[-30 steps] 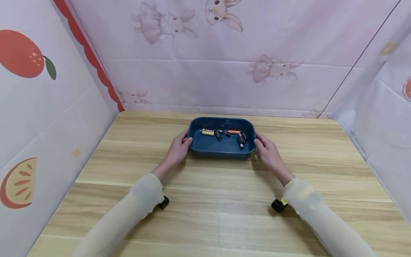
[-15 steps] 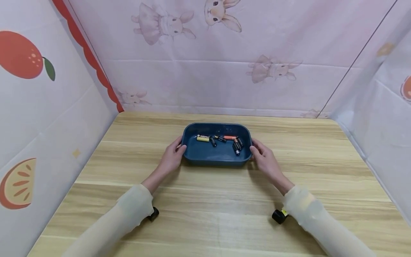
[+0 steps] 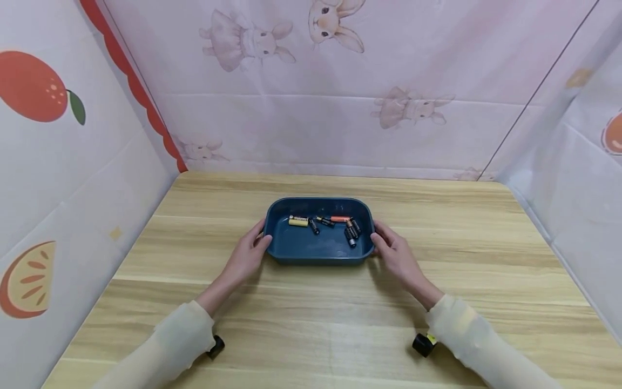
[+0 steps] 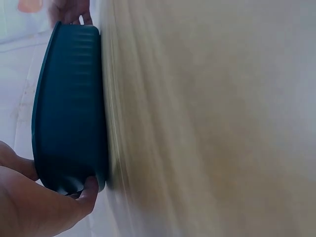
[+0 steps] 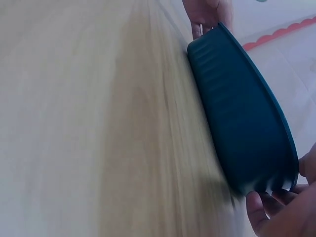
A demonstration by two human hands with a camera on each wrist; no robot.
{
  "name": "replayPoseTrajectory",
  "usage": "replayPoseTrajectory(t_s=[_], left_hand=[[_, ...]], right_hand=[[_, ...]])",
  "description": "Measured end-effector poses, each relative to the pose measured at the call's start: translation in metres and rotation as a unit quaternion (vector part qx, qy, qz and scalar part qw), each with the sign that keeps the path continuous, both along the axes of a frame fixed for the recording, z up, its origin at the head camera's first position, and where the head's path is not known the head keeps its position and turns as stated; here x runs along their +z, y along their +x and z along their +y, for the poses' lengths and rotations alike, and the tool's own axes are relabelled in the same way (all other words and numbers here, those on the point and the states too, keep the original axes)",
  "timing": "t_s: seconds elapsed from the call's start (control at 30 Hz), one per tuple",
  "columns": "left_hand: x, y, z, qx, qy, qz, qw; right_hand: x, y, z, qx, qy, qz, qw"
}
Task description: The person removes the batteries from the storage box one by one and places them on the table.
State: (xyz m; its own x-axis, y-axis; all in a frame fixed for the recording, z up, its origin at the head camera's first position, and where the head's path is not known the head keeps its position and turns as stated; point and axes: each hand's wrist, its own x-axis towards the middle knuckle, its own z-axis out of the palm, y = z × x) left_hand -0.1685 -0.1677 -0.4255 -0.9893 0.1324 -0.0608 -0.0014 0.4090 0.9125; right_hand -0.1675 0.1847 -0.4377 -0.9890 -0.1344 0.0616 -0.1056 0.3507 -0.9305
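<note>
A dark blue-green rectangular plastic tray (image 3: 320, 259) with rounded corners sits low over the wooden table, near its middle. Inside it lie several batteries: a black and yellow one (image 3: 298, 221) at the left, a red-orange one (image 3: 340, 219) at the back and small black ones (image 3: 350, 235) toward the right. My left hand (image 3: 248, 255) grips the tray's left end, thumb at the rim, other fingers on the outer wall. At the right end my right hand (image 3: 394, 254) grips it the same way. Both wrist views show the tray's ribbed side (image 4: 71, 98) close against the tabletop.
The wood-grain table (image 3: 311, 324) runs back to a pink rabbit-print curtain (image 3: 311, 135). White printed sheets (image 3: 97, 178) hang along the left and right sides. Black wrist cameras (image 3: 423, 344) stick out under both sleeves.
Both hands have drawn the tray toward the person and a little to the left, with their grip kept. The batteries have stayed in about the same places inside it.
</note>
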Motion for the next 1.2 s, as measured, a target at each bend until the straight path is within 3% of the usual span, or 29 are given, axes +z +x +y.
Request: replayPoseTrajectory(t_s=[0.6,1.2], left_hand=[[0.003,0.035,-0.022,-0.026,-0.015,-0.022,0.9993],[0.003,0.069,-0.04,-0.042,0.006,-0.032,0.9986]], right_hand=[[-0.004,0.023,-0.009,0.028,-0.017,-0.003,0.999],[-0.004,0.045,-0.02,0.076,-0.055,-0.008,0.996]])
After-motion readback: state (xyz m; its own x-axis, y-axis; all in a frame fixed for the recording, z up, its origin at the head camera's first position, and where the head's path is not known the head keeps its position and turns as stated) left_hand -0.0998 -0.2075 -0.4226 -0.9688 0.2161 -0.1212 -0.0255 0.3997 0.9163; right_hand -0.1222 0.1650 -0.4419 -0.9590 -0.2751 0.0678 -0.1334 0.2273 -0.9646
